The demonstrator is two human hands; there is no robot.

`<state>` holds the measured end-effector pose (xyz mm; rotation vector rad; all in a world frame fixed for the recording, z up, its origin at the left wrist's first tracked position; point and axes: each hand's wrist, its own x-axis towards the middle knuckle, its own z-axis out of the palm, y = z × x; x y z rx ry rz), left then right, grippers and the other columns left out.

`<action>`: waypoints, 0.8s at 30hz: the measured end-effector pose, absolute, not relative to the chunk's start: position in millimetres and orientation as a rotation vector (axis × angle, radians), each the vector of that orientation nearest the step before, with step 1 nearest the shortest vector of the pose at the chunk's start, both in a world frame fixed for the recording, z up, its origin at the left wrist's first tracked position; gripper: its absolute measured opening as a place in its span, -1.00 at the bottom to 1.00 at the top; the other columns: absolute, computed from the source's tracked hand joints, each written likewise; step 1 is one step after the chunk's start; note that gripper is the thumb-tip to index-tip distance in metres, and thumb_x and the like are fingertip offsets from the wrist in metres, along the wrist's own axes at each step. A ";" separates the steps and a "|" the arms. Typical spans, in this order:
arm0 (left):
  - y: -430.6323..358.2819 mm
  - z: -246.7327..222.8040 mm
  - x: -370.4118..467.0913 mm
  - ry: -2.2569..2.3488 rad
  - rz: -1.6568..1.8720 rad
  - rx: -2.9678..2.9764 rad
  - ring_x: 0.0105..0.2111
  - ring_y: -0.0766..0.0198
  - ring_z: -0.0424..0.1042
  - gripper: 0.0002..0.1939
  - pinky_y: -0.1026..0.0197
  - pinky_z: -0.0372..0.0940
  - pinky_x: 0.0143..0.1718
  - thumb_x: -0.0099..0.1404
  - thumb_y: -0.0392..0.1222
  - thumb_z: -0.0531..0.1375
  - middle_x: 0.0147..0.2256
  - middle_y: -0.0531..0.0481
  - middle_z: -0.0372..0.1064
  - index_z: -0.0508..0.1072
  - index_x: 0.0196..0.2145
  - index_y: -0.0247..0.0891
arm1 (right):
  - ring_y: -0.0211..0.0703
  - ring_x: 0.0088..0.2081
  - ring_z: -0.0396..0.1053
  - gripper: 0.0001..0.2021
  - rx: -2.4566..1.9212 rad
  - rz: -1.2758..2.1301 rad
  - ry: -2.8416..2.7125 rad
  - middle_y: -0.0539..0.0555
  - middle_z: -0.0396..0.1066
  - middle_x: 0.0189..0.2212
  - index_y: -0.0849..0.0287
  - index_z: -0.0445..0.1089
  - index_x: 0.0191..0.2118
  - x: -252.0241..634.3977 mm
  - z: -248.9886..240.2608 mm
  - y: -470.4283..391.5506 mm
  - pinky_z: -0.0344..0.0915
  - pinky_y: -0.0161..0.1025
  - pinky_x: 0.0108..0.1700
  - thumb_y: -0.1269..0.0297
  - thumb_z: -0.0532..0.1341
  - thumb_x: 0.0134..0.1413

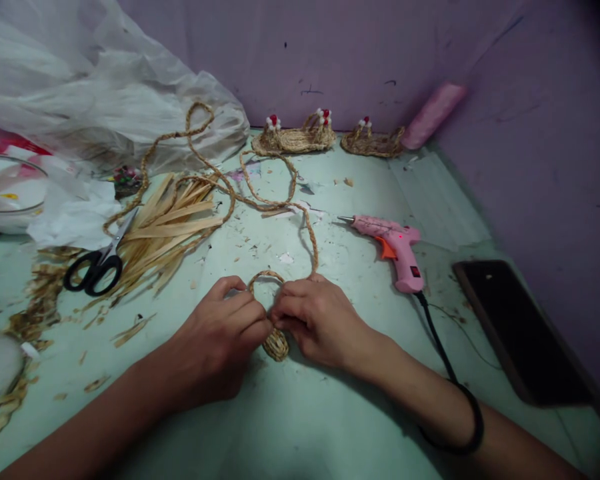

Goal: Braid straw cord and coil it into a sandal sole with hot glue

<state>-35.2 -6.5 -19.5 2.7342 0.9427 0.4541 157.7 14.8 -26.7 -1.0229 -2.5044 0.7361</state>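
On the pale green desk [350,427], our left hand [225,327] and right hand [325,320] pinch a small oval coil of tan braided straw [277,347]; little is wound, and a long tan straw cord [311,233] lies loose beyond.

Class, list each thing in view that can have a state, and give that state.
Woven coil: held, partly hidden
Left hand: curled, gripping the coil
Right hand: curled, pinching at the coil
Braided cord: loose, looped across the table
Glue gun: lying on its side, red light lit
Phone: screen dark
Scissors: lying down, blades look nearly closed
Straw strips: loose, heaped
Plastic bag: crumpled
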 end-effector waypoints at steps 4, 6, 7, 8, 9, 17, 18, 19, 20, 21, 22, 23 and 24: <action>-5.4 -19.0 -35.6 0.946 0.464 2.786 -0.45 0.28 0.26 -0.67 0.01 0.08 -0.07 -0.05 -0.46 0.01 -0.47 0.04 0.32 0.36 -0.31 -0.23 | -0.21 -0.39 0.36 -0.91 -1.092 0.769 -2.463 -0.03 0.43 -0.49 0.16 0.46 -0.42 158.1 -28.2 16.0 0.09 -0.25 -0.31 0.47 0.22 -0.06; -5.0 -18.8 -36.0 0.924 0.472 2.811 -0.45 0.28 0.27 -0.63 -0.02 0.07 -0.04 -0.04 -0.47 0.01 -0.46 0.04 0.32 0.36 -0.26 -0.21 | -0.20 -0.38 0.36 -0.96 -1.140 0.774 -2.425 -0.02 0.44 -0.47 0.17 0.47 -0.41 158.4 -28.8 16.3 0.13 -0.25 -0.29 0.41 0.26 -0.04; -4.9 -18.8 -36.2 0.913 0.469 2.821 -0.45 0.27 0.27 -0.62 -0.03 0.06 -0.03 -0.04 -0.46 0.01 -0.46 0.04 0.32 0.37 -0.25 -0.21 | -0.20 -0.38 0.36 -0.96 -1.159 0.772 -2.414 -0.01 0.45 -0.47 0.17 0.48 -0.40 158.7 -28.5 16.4 0.15 -0.25 -0.29 0.39 0.26 -0.03; -4.7 -18.9 -36.4 0.904 0.457 2.829 -0.45 0.27 0.27 -0.62 -0.04 0.06 -0.02 -0.04 -0.46 0.01 -0.45 0.04 0.32 0.37 -0.25 -0.22 | -0.19 -0.38 0.36 -0.95 -1.169 0.774 -2.415 0.00 0.45 -0.47 0.18 0.48 -0.40 159.2 -27.6 16.5 0.16 -0.25 -0.29 0.40 0.25 -0.02; -4.6 -18.9 -36.5 0.898 0.436 2.834 -0.44 0.27 0.27 -0.63 -0.05 0.05 -0.02 -0.05 -0.46 0.01 -0.45 0.03 0.32 0.38 -0.27 -0.23 | -0.19 -0.38 0.36 -0.92 -1.164 0.785 -2.429 0.01 0.45 -0.46 0.18 0.49 -0.39 160.2 -26.0 16.4 0.18 -0.26 -0.29 0.44 0.23 -0.01; -3.5 -16.5 -35.8 0.902 0.353 2.839 -0.43 0.25 0.28 -0.74 -0.05 0.05 0.00 -0.04 -0.45 0.04 -0.44 0.03 0.32 0.35 -0.38 -0.21 | -0.14 -0.44 0.39 -0.91 -1.411 0.757 -2.389 0.04 0.44 -0.46 0.15 0.47 -0.34 173.3 -0.8 -17.1 0.21 -0.25 -0.43 0.31 0.25 -0.02; -3.5 -16.4 -35.9 0.899 0.355 2.828 -0.42 0.26 0.28 -0.75 -0.04 0.05 0.00 -0.02 -0.44 0.04 -0.44 0.04 0.32 0.35 -0.38 -0.21 | -0.12 -0.45 0.38 -0.86 -1.438 0.721 -2.381 0.05 0.43 -0.47 0.15 0.47 -0.35 171.7 -0.7 -24.7 0.20 -0.24 -0.45 0.22 0.28 -0.05; -3.5 -16.4 -36.0 0.897 0.355 2.815 -0.42 0.26 0.28 -0.77 -0.05 0.04 0.00 -0.01 -0.43 0.05 -0.44 0.04 0.31 0.35 -0.38 -0.21 | -0.10 -0.46 0.38 -0.79 -1.459 0.666 -2.374 0.05 0.43 -0.47 0.15 0.45 -0.36 168.7 -1.8 -31.6 0.19 -0.22 -0.45 0.13 0.31 -0.09; -3.6 -16.6 -36.2 0.895 0.356 2.800 -0.42 0.25 0.29 -0.80 -0.05 0.04 0.01 0.02 -0.41 0.07 -0.44 0.03 0.32 0.35 -0.38 -0.21 | -0.08 -0.46 0.38 -0.74 -1.485 0.607 -2.367 0.06 0.43 -0.47 0.15 0.44 -0.37 164.7 -3.8 -37.4 0.19 -0.21 -0.45 0.06 0.33 -0.13; -3.7 -17.0 -36.4 0.900 0.369 2.780 -0.41 0.25 0.29 -0.83 -0.05 0.04 0.02 0.04 -0.39 0.08 -0.43 0.03 0.32 0.36 -0.38 -0.22 | -0.07 -0.45 0.37 -0.70 -1.511 0.552 -2.357 0.06 0.43 -0.47 0.15 0.43 -0.38 160.0 -6.3 -41.7 0.18 -0.20 -0.44 0.02 0.34 -0.17; -3.9 -17.5 -36.5 0.910 0.394 2.759 -0.41 0.24 0.29 -0.86 -0.05 0.04 0.02 0.06 -0.36 0.09 -0.44 0.02 0.32 0.36 -0.38 -0.23 | -0.05 -0.45 0.36 -0.68 -1.533 0.504 -2.348 0.07 0.42 -0.47 0.15 0.41 -0.40 155.0 -9.0 -44.5 0.16 -0.19 -0.44 0.00 0.35 -0.19; -4.2 -18.2 -36.6 0.922 0.417 2.737 -0.42 0.24 0.28 -0.88 -0.05 0.04 0.03 0.07 -0.34 0.10 -0.45 0.01 0.32 0.37 -0.38 -0.25 | -0.05 -0.45 0.36 -0.67 -1.552 0.472 -2.339 0.07 0.42 -0.48 0.15 0.40 -0.40 150.3 -11.5 -45.8 0.15 -0.18 -0.44 0.00 0.35 -0.20; -4.5 -18.9 -36.6 0.936 0.436 2.718 -0.42 0.24 0.28 -0.89 -0.05 0.04 0.03 0.08 -0.33 0.10 -0.46 0.01 0.32 0.37 -0.37 -0.26 | -0.05 -0.45 0.35 -0.67 -1.566 0.454 -2.329 0.06 0.41 -0.49 0.15 0.39 -0.41 146.2 -13.5 -46.0 0.13 -0.19 -0.44 0.01 0.35 -0.20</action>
